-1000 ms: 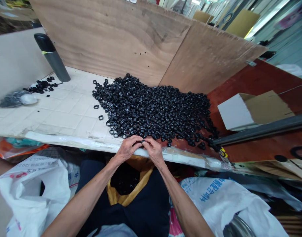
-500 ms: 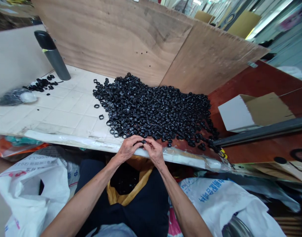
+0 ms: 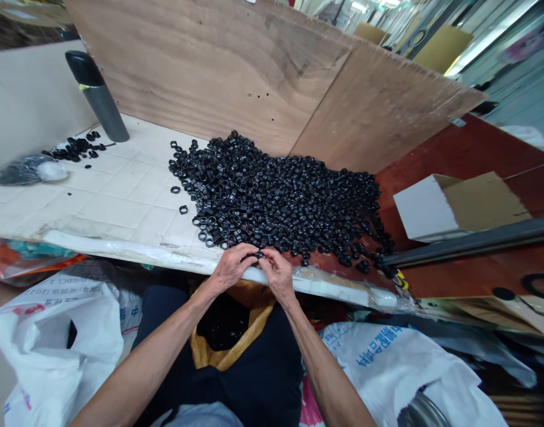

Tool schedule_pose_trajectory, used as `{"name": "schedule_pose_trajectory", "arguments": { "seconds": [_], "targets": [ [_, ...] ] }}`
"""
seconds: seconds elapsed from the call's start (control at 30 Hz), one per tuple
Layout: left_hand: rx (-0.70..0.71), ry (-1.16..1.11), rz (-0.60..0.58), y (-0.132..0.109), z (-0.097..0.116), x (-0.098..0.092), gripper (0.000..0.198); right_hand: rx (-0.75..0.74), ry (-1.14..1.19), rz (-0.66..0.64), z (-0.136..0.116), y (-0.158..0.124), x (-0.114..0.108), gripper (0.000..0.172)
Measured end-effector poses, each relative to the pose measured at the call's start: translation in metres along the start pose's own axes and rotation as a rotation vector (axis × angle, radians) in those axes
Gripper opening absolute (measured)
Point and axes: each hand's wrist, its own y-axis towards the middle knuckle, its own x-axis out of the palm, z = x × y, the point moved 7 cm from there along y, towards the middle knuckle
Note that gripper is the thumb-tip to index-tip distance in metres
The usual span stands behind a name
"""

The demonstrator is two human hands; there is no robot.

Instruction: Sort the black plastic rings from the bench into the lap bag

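At the front edge of the table, my left hand [image 3: 233, 264] and my right hand [image 3: 276, 270] meet fingertip to fingertip. Pinched between them is one small black plastic ring [image 3: 258, 255], partly covered by the fingers. Just beyond the hands spreads a large pile of black plastic rings [image 3: 272, 196], several loose ones lying at its left side. Below the hands, a yellow-brown sack [image 3: 254, 338] stands open in my lap with dark pieces inside.
A dark grey bottle [image 3: 98, 98] stands at the back left, near small black pieces [image 3: 76, 148] and a clear plastic bag [image 3: 26, 170]. An open cardboard box [image 3: 425, 207] and a dark metal bar [image 3: 476, 240] are on the right. Plywood boards [image 3: 218, 65] wall the back.
The view has shifted very slightly. Both hands keep the same place and hold on the small black ring, with only slight finger movement.
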Motion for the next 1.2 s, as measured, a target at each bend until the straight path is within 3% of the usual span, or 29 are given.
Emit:
{"name": "schedule_pose_trajectory", "arguments": {
  "seconds": [0.27, 0.57, 0.67, 0.8, 0.97, 1.1, 1.2],
  "targets": [
    [-0.009, 0.035, 0.002, 0.001, -0.001, 0.000, 0.017, 0.024, -0.071, -0.049, -0.004, 0.006, 0.003, 0.022],
    [0.000, 0.045, 0.029, 0.000, 0.000, -0.002, 0.018, -0.119, -0.284, 0.017, -0.017, 0.010, 0.005, 0.028],
    [-0.013, 0.041, 0.013, 0.001, -0.001, -0.001, 0.017, -0.057, -0.188, 0.070, -0.008, 0.007, 0.002, 0.022],
    [-0.018, 0.044, 0.000, 0.001, -0.002, 0.000, 0.017, 0.010, -0.018, -0.004, 0.005, 0.001, 0.004, 0.027],
    [-0.047, 0.023, -0.002, 0.001, -0.003, -0.002, 0.016, 0.008, -0.140, 0.013, -0.003, 0.005, 0.002, 0.019],
    [-0.074, -0.025, 0.014, 0.001, -0.004, -0.004, 0.016, -0.070, -0.251, 0.016, -0.019, 0.007, 0.004, 0.035],
    [-0.080, -0.033, 0.028, 0.002, -0.004, -0.005, 0.017, -0.057, -0.157, 0.013, -0.016, 0.006, 0.002, 0.020]
  ]
}}
